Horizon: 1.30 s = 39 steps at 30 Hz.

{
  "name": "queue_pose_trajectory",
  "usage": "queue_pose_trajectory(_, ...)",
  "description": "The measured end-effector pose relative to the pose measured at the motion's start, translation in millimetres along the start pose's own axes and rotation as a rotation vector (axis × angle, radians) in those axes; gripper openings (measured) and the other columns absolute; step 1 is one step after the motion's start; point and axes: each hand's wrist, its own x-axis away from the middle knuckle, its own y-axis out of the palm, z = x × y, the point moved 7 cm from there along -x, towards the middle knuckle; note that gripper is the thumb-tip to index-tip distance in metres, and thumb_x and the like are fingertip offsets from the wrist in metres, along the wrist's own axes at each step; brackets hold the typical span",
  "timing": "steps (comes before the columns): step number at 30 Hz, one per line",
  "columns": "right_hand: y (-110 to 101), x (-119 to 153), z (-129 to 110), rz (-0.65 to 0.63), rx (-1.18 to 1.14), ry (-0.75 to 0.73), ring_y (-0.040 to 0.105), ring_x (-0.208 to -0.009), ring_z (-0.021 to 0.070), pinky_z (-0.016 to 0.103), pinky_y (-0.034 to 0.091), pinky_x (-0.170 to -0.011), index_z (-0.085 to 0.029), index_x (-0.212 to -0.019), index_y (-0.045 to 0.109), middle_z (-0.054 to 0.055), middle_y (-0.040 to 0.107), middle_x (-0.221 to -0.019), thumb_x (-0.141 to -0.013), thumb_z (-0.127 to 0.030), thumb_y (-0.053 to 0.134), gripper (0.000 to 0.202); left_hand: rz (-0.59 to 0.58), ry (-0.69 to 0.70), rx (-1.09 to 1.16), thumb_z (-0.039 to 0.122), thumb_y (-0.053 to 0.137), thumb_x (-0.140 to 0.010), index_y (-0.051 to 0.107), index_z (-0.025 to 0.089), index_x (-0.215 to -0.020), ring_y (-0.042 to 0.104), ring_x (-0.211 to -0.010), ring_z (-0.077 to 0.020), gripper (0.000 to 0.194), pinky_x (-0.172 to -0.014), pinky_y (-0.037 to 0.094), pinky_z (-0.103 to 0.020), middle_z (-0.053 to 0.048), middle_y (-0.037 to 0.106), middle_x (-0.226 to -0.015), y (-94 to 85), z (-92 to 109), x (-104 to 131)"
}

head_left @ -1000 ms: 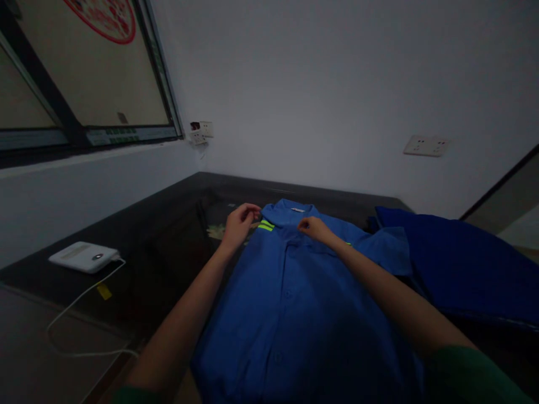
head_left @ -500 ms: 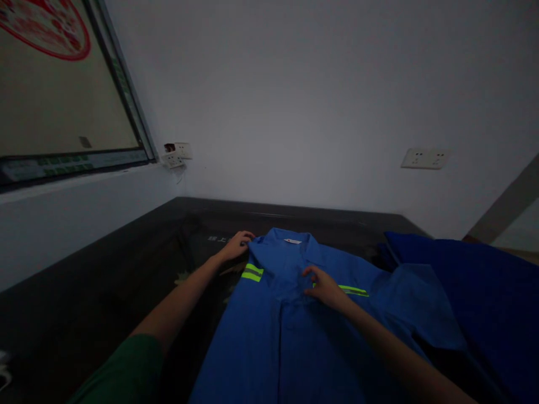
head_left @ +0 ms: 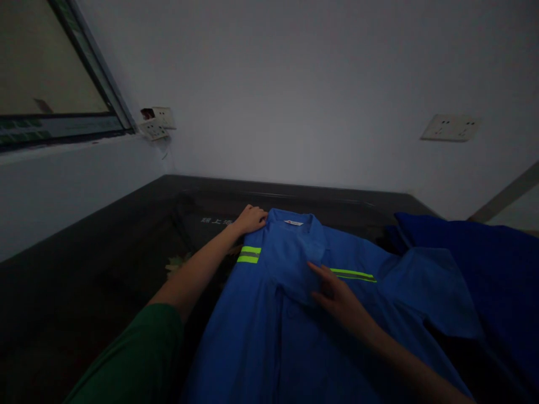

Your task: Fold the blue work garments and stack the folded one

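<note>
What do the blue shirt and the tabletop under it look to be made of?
Blue shirt: likely matte woven workwear cloth, lying in soft creases, with glossy yellow-green bands that look reflective. Tabletop: dark, smooth and faintly shiny; glass or polished stone, hard to tell.

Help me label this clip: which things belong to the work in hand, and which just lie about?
In hand: blue collared work shirt with neon-yellow stripes, left hand, right hand.
Lying about: dark blue cloth, white wall sockets, dark tabletop.

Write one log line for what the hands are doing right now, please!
left hand: gripping blue shirt at collar edge | right hand: flat on shirt front, open | shirt: spread on dark table
</note>
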Motion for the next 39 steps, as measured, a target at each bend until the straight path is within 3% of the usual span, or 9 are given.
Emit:
queue_pose_trajectory(3, 4, 0, 9, -0.124, -0.158, 0.128, 0.064, -0.072, 0.0179, 0.036, 0.052, -0.075, -0.019, -0.143, 0.040, 0.003, 0.065, -0.081, -0.077, -0.027, 0.062, 0.070, 0.002, -0.004, -0.001, 0.024, 0.053, -0.079, 0.062, 0.021, -0.084, 0.057, -0.096, -0.0246, 0.011, -0.092, 0.034, -0.040, -0.005, 0.066, -0.090, 9.7, -1, 3)
queue_pose_trajectory(8, -13, -28, 18, -0.001, -0.391, 0.208, 0.065, -0.077, 0.0163, 0.030, 0.054, -0.070, -0.023, -0.133, 0.052, 0.002, 0.067, -0.088, -0.075, -0.029, 0.067, 0.061, 0.019, -0.012, 0.037, 0.027, 0.048, -0.087, 0.057, 0.020, -0.101, 0.061, -0.091, -0.0179, 0.018, -0.084, 0.041, -0.030, -0.002, 0.066, -0.095, 12.7, -13, 8)
queue_pose_trajectory(11, -8, -33, 24, -0.011, -0.378, 0.244, 0.064, -0.068, 0.0149, 0.030, 0.054, -0.068, -0.018, -0.132, 0.053, 0.000, 0.065, -0.073, -0.072, -0.021, 0.068, 0.062, 0.025, 0.004, 0.022, 0.028, 0.048, -0.089, 0.056, 0.021, -0.103, 0.062, -0.090, -0.0177, 0.017, -0.084, 0.040, -0.030, -0.001, 0.066, -0.094, 13.2, -13, 8)
queue_pose_trajectory(16, -7, -16, 15, 0.018, -0.263, 0.106, 0.058, -0.062, 0.0101, 0.027, 0.052, -0.062, -0.021, -0.128, 0.057, 0.003, 0.062, -0.098, -0.068, -0.017, 0.067, 0.060, 0.056, 0.005, -0.065, 0.029, 0.049, -0.091, 0.057, 0.022, -0.099, 0.058, -0.099, -0.0230, 0.014, -0.090, 0.035, -0.038, -0.004, 0.064, -0.101, 14.5, -6, 7)
queue_pose_trajectory(20, -17, -8, 14, 0.066, -0.098, 0.079, 0.055, -0.058, 0.0087, 0.029, 0.052, -0.059, -0.019, -0.129, 0.054, 0.006, 0.056, -0.105, -0.069, -0.017, 0.065, 0.061, 0.126, -0.046, -0.162, 0.025, 0.048, -0.091, 0.060, 0.020, -0.100, 0.052, -0.108, -0.0292, 0.016, -0.096, 0.030, -0.046, -0.011, 0.061, -0.107, 0.6, 0, 6)
queue_pose_trajectory(25, -37, -9, 2, 0.200, 0.211, -0.102, 0.058, -0.078, 0.0153, 0.036, 0.054, -0.076, -0.023, -0.122, 0.059, 0.008, 0.053, -0.112, -0.077, -0.023, 0.061, 0.045, 0.223, -0.196, -0.262, 0.016, 0.041, -0.090, 0.061, 0.020, -0.111, 0.050, -0.112, -0.0287, 0.029, -0.098, 0.033, -0.045, -0.013, 0.059, -0.116, -25.0, 13, 19)
queue_pose_trajectory(29, -26, -20, -11, 0.208, 0.456, -0.253, 0.050, -0.118, 0.0255, 0.043, 0.044, -0.099, -0.022, -0.129, 0.056, 0.012, 0.051, -0.129, -0.083, -0.023, 0.055, 0.045, 0.026, -0.239, -0.124, 0.022, 0.046, -0.088, 0.054, 0.013, -0.125, 0.047, -0.123, -0.0295, 0.039, -0.103, 0.034, -0.041, -0.016, 0.054, -0.131, 8.1, 38, 40)
queue_pose_trajectory(33, -6, -35, -10, 0.125, 0.730, -0.214, 0.035, -0.135, 0.0318, 0.052, 0.028, -0.110, -0.015, -0.139, 0.047, 0.018, 0.039, -0.147, -0.093, -0.033, 0.047, 0.050, -0.028, -0.336, -0.099, 0.038, 0.046, -0.090, 0.042, 0.010, -0.138, 0.031, -0.137, -0.0368, 0.056, -0.109, 0.027, -0.051, -0.022, 0.040, -0.145, 39.6, 52, 63)
queue_pose_trajectory(39, 1, -38, 5, 0.012, 0.870, -0.148, 0.022, -0.142, 0.0303, 0.060, 0.016, -0.111, -0.023, -0.147, 0.034, 0.012, 0.027, -0.155, -0.097, -0.047, 0.035, 0.055, -0.046, -0.467, -0.065, 0.046, 0.040, -0.093, 0.036, 0.019, -0.144, 0.019, -0.143, -0.0361, 0.058, -0.111, 0.019, -0.057, -0.017, 0.027, -0.154, 37.8, 50, 74)
